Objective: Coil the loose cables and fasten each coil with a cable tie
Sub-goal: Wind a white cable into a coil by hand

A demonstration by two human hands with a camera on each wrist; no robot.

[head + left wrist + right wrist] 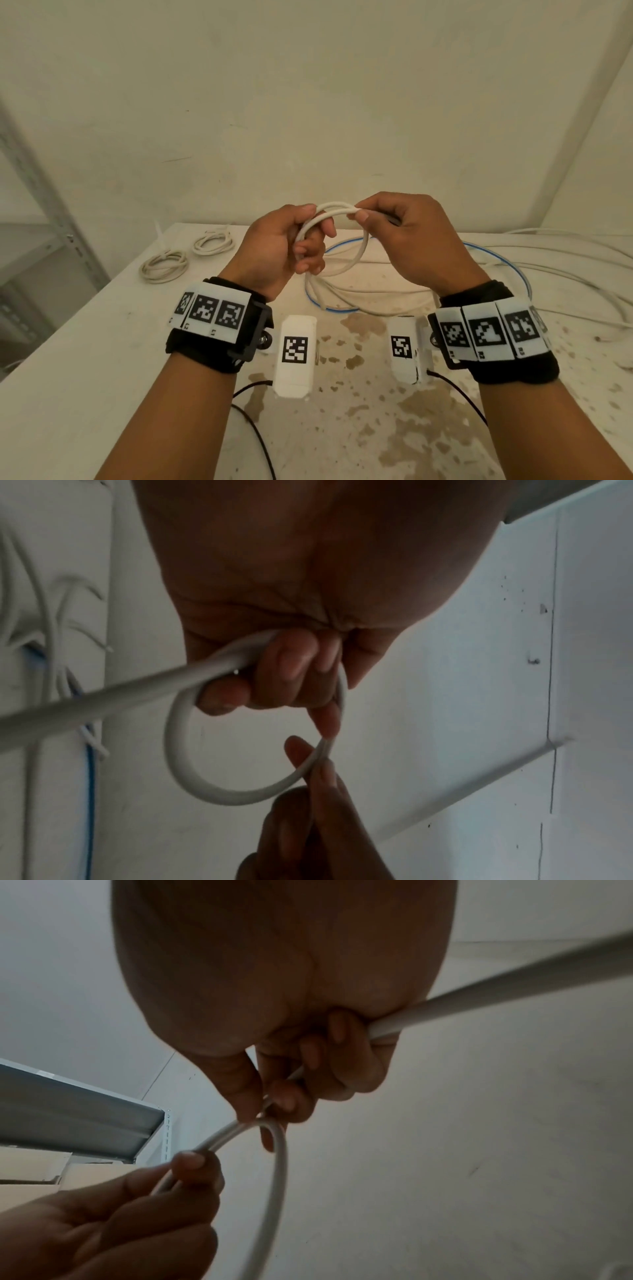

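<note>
Stained counter [102,342] against a plain wall: a white cable [330,219] is gripped above it in the left hand [277,250] and pinched by the right hand [404,233], few loops formed, untied; left of it, two finished coils [164,267] are laid; beneath, loose cables [548,270] are left.

The left hand [308,593] grips a white cable [178,750] loop — right-hand fingers [298,750] pinch its far side.

Bare storeroom; metal shelving [41,192]; stained table [342,428]; plain walls [308,102]
</note>
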